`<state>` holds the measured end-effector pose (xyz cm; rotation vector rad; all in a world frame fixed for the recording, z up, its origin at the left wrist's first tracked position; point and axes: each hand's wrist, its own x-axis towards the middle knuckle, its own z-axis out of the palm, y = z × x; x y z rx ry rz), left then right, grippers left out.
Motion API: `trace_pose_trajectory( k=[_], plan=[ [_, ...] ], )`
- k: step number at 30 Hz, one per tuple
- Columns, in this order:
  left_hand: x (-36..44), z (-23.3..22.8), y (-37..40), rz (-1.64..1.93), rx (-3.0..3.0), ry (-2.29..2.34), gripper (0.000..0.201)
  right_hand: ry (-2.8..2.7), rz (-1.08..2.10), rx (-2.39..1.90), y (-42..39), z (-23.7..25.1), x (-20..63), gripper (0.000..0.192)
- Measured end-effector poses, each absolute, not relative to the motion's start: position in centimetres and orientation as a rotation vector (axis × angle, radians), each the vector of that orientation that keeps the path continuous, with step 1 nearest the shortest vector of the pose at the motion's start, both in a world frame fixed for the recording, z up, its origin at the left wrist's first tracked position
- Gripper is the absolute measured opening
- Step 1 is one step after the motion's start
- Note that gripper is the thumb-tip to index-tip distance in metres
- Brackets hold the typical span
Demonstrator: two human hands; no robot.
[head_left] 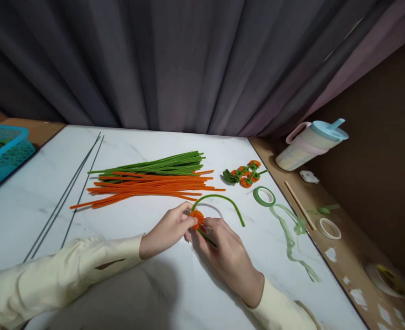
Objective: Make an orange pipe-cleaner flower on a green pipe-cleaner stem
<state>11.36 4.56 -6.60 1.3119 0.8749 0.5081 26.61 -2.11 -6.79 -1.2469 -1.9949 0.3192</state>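
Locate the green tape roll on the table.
In the head view, the green tape roll lies right of the hands, below the finished flowers, near the table's right edge.

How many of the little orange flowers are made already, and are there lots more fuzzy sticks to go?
A small cluster of finished orange flowers lies near the green tape roll; their exact number is hard to tell. Another orange coil is in hand, pinched by the left hand and right hand, with a green stem. A big pile of unused pipe cleaners remains.
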Motion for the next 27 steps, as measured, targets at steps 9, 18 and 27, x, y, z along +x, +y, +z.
trace_pose_trajectory(
  k=[9,18,27],
  plan=[
    [11.3,-6.5,4.7,0.486,1.307,0.823,0.009,-2.01,0.358,-1.191,-2.1,-7.2,26.9,0.02],
    [11.3,-6.0,5.0,0.485,1.262,0.759,0.012,-1.98,0.384,-1.124,-1.9,-6.7,27.4,0.023],
    [10.7,-6.7,4.3,0.69,1.791,0.785,0.011,-2.065,0.136,-1.09,-1.6,-6.7,27.8,0.023]
  ],
)
